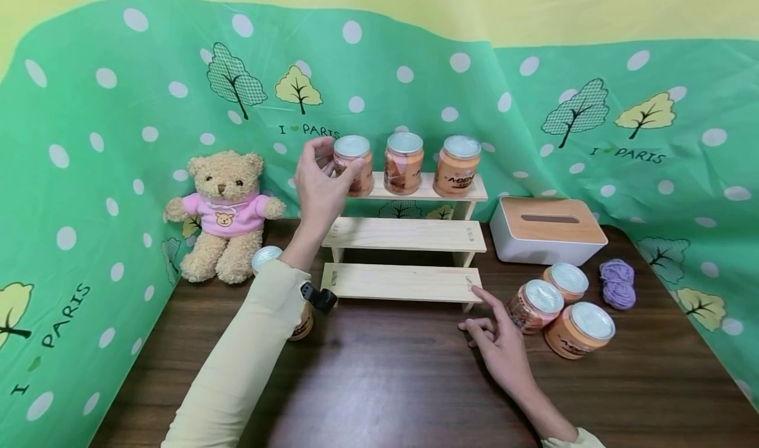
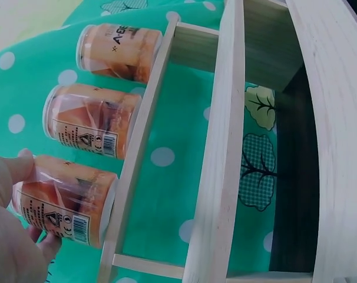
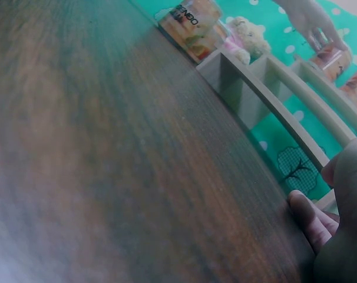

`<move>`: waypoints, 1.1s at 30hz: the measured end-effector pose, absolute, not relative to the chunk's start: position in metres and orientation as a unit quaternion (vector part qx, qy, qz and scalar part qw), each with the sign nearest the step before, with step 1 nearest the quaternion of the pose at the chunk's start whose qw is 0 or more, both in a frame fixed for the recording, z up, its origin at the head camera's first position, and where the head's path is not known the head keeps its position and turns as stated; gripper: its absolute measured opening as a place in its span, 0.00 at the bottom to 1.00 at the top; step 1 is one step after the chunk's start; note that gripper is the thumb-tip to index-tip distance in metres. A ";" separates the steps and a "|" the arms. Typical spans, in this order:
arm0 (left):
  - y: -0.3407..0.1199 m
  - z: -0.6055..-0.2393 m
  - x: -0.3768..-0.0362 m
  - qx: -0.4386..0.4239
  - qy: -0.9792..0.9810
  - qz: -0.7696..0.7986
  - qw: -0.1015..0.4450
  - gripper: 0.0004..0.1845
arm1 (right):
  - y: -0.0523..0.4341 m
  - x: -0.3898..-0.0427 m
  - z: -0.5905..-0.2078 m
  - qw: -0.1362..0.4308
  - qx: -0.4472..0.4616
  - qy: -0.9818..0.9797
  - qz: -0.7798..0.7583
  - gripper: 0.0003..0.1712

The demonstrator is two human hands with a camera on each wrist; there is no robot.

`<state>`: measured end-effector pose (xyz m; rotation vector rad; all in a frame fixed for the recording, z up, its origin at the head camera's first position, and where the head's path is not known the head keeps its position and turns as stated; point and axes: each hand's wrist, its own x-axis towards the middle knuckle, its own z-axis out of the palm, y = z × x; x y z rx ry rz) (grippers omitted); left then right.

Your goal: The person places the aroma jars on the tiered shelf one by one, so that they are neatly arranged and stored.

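Observation:
My left hand (image 1: 320,184) grips an orange jar with a silvery lid (image 1: 354,147), thumb on one side and fingers round the other. This jar stands upright at the left end of the top step of a three-step wooden shelf (image 1: 403,234). Two like jars, a middle one (image 1: 404,165) and a right one (image 1: 457,167), share that step; the left wrist view shows barcode labels on the held jar (image 2: 66,200) and its neighbour. My right hand (image 1: 504,349) holds nothing, its index fingertip right at the right end of the bottom step (image 1: 403,283).
Three more jars (image 1: 536,306) stand grouped at the right, beside purple yarn (image 1: 618,283) and a white tissue box with a wooden lid (image 1: 548,230). A teddy bear (image 1: 224,214) sits at the left. Behind my left forearm, jars (image 1: 267,257) are partly hidden on the dark wooden table (image 1: 379,382).

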<state>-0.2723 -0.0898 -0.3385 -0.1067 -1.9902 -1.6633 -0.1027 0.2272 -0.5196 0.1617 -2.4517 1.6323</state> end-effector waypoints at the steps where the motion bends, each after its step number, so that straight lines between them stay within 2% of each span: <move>1: -0.089 -0.339 -0.273 -0.039 -0.737 -0.618 0.271 0.35 | 0.227 -0.103 -0.520 0.097 0.056 -0.827 0.551 0.37; 20: -0.088 -0.346 -0.279 -0.043 -0.724 -0.632 0.273 0.30 | 0.227 -0.104 -0.520 0.098 0.057 -0.826 0.552 0.38; 33: -0.088 -0.347 -0.277 -0.044 -0.736 -0.622 0.263 0.30 | 0.226 -0.103 -0.519 0.106 0.057 -0.821 0.558 0.38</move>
